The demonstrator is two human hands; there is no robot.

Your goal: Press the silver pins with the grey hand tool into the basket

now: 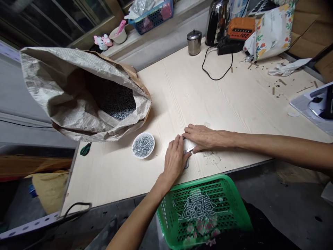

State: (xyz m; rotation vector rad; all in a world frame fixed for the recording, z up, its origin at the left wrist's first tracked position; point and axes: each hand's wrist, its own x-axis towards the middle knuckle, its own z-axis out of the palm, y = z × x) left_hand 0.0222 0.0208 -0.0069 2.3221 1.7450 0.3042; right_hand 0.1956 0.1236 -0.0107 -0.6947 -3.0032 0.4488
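Observation:
Both of my hands rest on the pale wooden table near its front edge. My left hand lies palm down with its fingers together, and a small dark piece peeks out under its thumb side. My right hand lies flat just beyond it, fingers stretched toward the left, pressing on a small whitish piece between the two hands. A small white bowl of silvery metal parts sits just left of my left hand. What lies under the palms is hidden.
A big open paper sack of small metal parts stands at the table's left. A green plastic basket holding packed parts sits below the front edge. A kettle, steel cup, black cord and bags crowd the far right. Green scissors lie by the sack.

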